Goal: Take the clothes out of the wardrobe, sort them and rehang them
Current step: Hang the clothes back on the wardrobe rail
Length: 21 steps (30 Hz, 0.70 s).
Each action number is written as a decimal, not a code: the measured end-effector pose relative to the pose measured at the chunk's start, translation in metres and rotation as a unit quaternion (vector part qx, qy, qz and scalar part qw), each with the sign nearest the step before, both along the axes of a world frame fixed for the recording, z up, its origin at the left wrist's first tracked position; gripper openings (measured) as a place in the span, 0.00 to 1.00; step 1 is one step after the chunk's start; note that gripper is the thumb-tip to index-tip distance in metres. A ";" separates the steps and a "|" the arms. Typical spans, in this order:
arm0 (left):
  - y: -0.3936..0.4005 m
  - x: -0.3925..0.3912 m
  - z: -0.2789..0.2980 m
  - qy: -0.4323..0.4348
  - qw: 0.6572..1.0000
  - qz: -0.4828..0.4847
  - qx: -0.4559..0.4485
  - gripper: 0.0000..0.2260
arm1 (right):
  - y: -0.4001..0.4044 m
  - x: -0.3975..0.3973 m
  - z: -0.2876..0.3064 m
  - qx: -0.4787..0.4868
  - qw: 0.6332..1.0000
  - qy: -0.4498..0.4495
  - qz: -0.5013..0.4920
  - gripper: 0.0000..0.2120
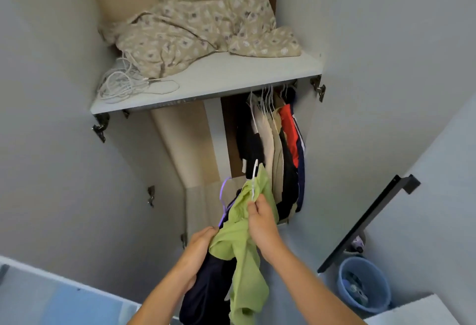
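A light green garment [244,260] on a white hanger [255,178] hangs in front of the open wardrobe. My right hand [262,219] pinches the green cloth just under the hanger's neck. My left hand [198,252] grips a dark navy garment [206,291] together with the green one's lower edge; a purple hanger [223,201] sticks up behind it. Several clothes on white hangers [278,144], black, beige, red and navy, hang on the rail at the right side of the wardrobe.
A patterned beige quilt [201,21] and a coil of white cord [123,85] lie on the upper shelf [231,77]. Both wardrobe doors stand open. A blue bucket [363,283] stands at lower right under a black bar [368,224]. A blue surface [51,299] lies at lower left.
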State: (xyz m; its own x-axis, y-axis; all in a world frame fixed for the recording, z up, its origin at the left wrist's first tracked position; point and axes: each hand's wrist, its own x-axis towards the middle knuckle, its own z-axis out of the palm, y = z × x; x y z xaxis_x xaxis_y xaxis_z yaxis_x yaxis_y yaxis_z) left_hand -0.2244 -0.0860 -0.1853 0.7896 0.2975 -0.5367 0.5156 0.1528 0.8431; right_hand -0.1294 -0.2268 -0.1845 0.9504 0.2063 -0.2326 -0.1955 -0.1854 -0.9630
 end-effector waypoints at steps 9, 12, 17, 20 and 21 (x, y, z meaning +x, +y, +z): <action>0.047 0.002 -0.023 0.006 0.993 0.117 0.008 0.11 | 0.038 0.021 -0.012 -0.023 0.996 0.003 0.084 0.08; 0.062 0.011 -0.038 -0.012 0.993 0.113 0.029 0.15 | 0.041 0.036 -0.015 -0.032 0.996 -0.019 0.085 0.11; 0.090 0.039 -0.049 -0.059 0.990 0.075 0.103 0.18 | 0.059 0.066 -0.018 -0.064 0.995 -0.041 0.064 0.12; 0.109 0.061 -0.051 -0.087 0.987 0.055 0.126 0.19 | 0.073 0.082 -0.019 -0.078 0.993 -0.065 0.053 0.12; 0.115 0.068 -0.052 -0.095 0.985 0.050 0.132 0.19 | 0.078 0.088 -0.018 -0.085 0.992 -0.075 0.048 0.12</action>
State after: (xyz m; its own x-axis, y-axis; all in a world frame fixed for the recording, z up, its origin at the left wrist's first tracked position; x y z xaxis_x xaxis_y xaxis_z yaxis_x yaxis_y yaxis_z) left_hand -0.1560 0.0286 -0.2373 0.8279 0.4884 -0.2756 0.3377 -0.0419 0.9403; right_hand -0.0416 -0.1493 -0.2024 0.9549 0.2671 -0.1301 -0.0265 -0.3594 -0.9328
